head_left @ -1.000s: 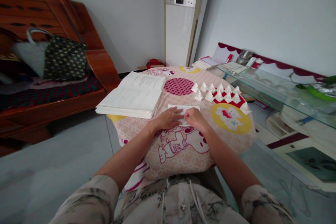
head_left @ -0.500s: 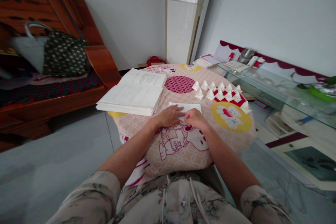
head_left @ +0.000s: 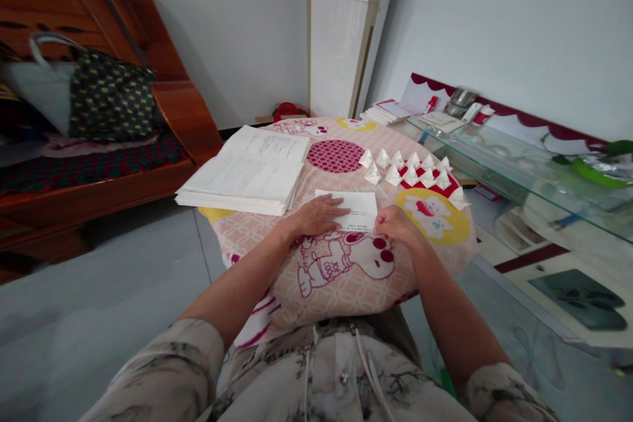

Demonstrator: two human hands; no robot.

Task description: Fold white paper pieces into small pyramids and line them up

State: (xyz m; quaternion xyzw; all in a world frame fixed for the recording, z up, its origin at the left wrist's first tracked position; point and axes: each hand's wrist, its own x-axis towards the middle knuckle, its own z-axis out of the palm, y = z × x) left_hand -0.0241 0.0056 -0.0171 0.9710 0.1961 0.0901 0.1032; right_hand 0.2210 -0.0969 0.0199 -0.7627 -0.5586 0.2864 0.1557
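Observation:
A small white sheet of paper point(head_left: 360, 203) with lines of print lies on the patterned tablecloth in front of me, seemingly folded along its near edge. My left hand point(head_left: 319, 214) rests flat over its left part, fingers spread and reaching across the sheet. At the near right corner is my right hand point(head_left: 393, 223), closed, its thumb and curled fingers against the paper's edge. Farther to the right stand several folded white paper pyramids point(head_left: 426, 176) in rows. A thick stack of printed sheets point(head_left: 242, 171) lies to the left, beyond my left hand.
The round table's tablecloth point(head_left: 341, 277) hangs over the near edge. On the right runs a glass shelf point(head_left: 519, 171) carrying a metal container point(head_left: 462, 100) and papers. A wooden bench point(head_left: 182, 112) with a dark patterned bag point(head_left: 111, 95) stands at left. An air conditioner point(head_left: 339, 46) stands behind.
My right hand has slid right along the paper's near edge, from beside my left hand to the corner, uncovering printed lines. My left hand stays on the sheet.

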